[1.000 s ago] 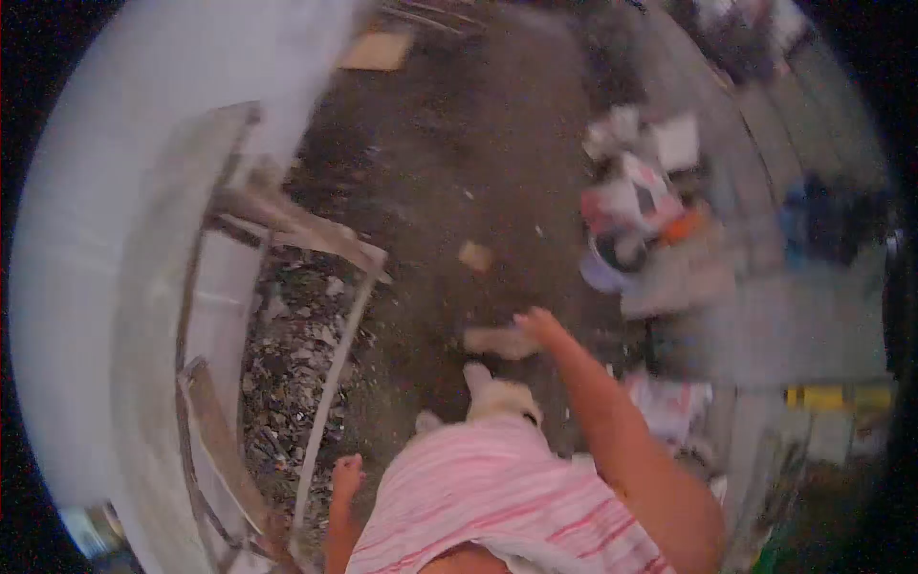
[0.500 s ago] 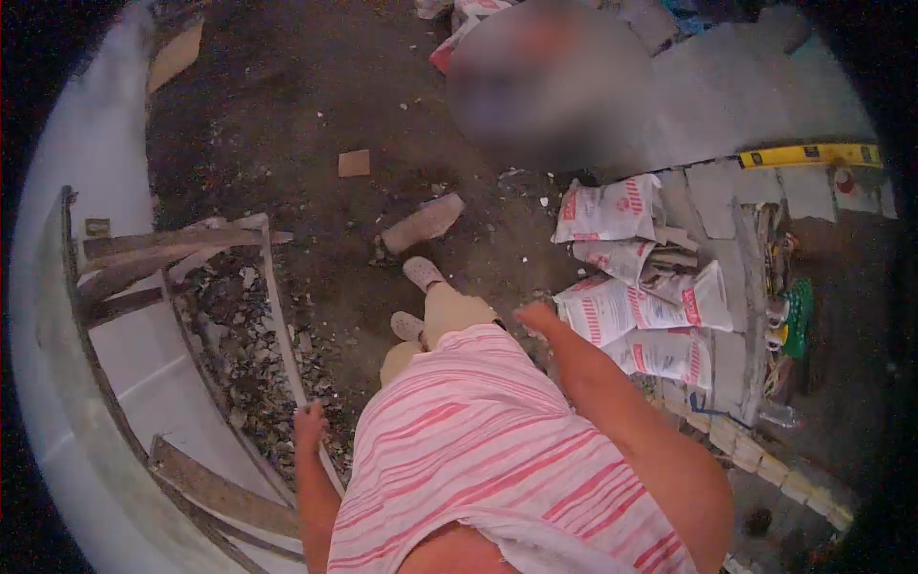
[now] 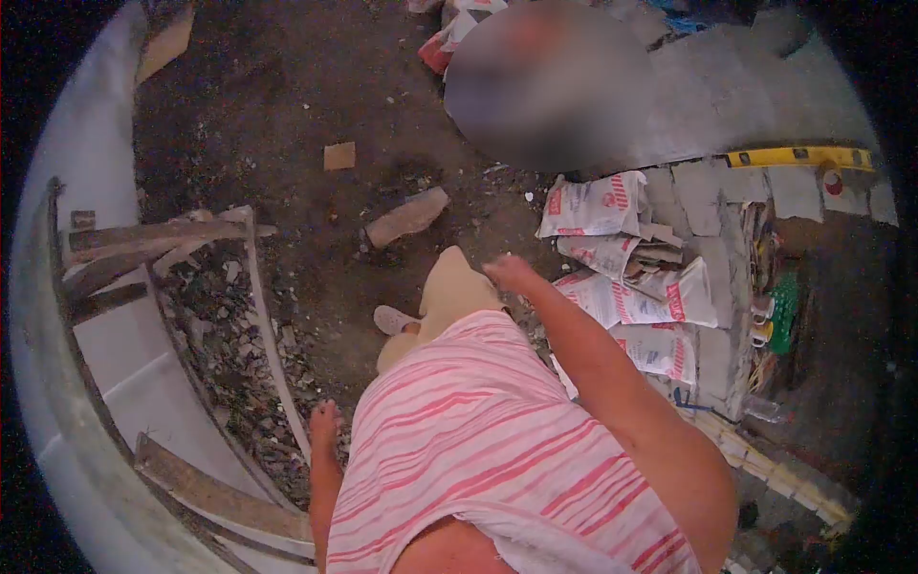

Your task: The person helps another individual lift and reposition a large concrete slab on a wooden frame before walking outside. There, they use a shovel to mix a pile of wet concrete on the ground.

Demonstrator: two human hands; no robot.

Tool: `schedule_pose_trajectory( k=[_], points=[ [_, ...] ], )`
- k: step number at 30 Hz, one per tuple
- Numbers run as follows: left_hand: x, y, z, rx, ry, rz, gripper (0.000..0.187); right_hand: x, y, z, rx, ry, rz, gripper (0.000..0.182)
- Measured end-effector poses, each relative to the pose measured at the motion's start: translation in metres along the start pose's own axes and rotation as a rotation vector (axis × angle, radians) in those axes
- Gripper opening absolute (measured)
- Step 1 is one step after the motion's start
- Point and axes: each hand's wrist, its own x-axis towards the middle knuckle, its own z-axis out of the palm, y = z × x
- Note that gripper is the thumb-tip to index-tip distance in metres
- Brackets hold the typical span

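Note:
My left hand (image 3: pixel 326 421) hangs beside the striped shirt, its fingers loosely curled with nothing visible in them. It is nearest to the long, thin wooden strip (image 3: pixel 271 344) edging a heap of rubble (image 3: pixel 234 330). My right hand (image 3: pixel 512 275) is in front of my raised thigh, its fingers curled in and no object showing. White sacks with red print (image 3: pixel 593 206) lie to the right of it, some with broken pieces poking out. Ahead of my feet, a brownish block (image 3: pixel 408 217) rests on the dirt floor.
A wooden frame (image 3: pixel 163 239) encloses the rubble at left. A flat tan piece (image 3: pixel 339 156) lies on the dark floor. At right are a yellow spirit level (image 3: pixel 801 158), a green item (image 3: pixel 784 311) and a clear plastic bottle (image 3: pixel 765 410). A blurred area covers the top middle.
My left hand has come away from the wooden strip it overlapped. My right hand has moved slightly up and left. One leg has swung forward, and the surroundings have shifted slightly left in view.

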Motion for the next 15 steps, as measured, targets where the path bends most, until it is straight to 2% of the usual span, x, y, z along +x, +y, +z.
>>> schedule_pose_trajectory(
  k=[1, 2, 3, 4, 5, 7, 8, 9, 10, 11, 12, 13, 14, 15],
  points=[
    [-0.008, -0.012, 0.006, 0.000, 0.000, -0.008, 0.036, 0.003, -0.028, -0.033, 0.269, -0.010, 0.117, 0.048],
    [-0.005, -0.041, 0.015, 0.035, 0.059, -0.099, 0.040, 0.015, -0.035, -0.041, 0.269, -0.018, 0.118, 0.048],
    [-0.004, -0.054, 0.025, 0.067, 0.121, -0.191, 0.043, 0.029, -0.039, -0.048, 0.434, -0.028, 0.138, 0.050],
    [-0.026, -0.030, 0.042, -0.212, 0.193, -0.297, 0.050, 0.039, -0.038, -0.054, 0.592, -0.043, 0.154, 0.053],
    [-0.027, -0.016, 0.045, -0.234, 0.216, -0.321, 0.050, 0.048, -0.032, -0.057, 0.575, -0.072, 0.133, 0.053],
    [-0.025, 0.004, 0.056, -0.055, 0.141, -0.368, 0.050, 0.076, -0.021, -0.058, 0.460, -0.064, 0.009, 0.052],
    [-0.024, 0.017, 0.063, 0.024, 0.139, -0.275, 0.048, 0.049, -0.047, -0.095, 0.386, 0.027, -0.047, 0.049],
    [-0.039, 0.064, 0.080, -0.042, 0.336, -0.367, 0.045, 0.100, 0.015, -0.054, 0.307, -0.136, -0.286, 0.054],
    [-0.046, 0.087, 0.090, -0.263, 0.279, -0.257, 0.034, 0.116, 0.038, -0.046, 0.347, -0.144, -0.083, 0.044],
    [-0.027, 0.051, 0.131, -0.223, 0.527, -0.012, 0.036, 0.103, 0.027, -0.076, 0.219, -0.147, -0.075, 0.035],
    [-0.038, 0.116, 0.132, -0.196, 0.533, -0.211, 0.044, 0.132, 0.074, -0.078, -0.267, -0.165, -0.773, 0.029],
    [-0.021, 0.111, 0.166, -0.240, 0.619, -0.393, 0.043, 0.185, 0.140, -0.060, -0.491, -0.264, -0.867, 0.053],
    [-0.038, 0.155, 0.169, -0.469, 0.589, -0.233, 0.044, 0.181, 0.127, -0.088, -0.515, -0.302, -0.820, 0.052],
    [-0.044, 0.176, 0.187, -0.473, 0.674, -0.273, 0.043, 0.212, 0.142, -0.097, -0.870, -0.508, -0.753, 0.056]
  ],
)
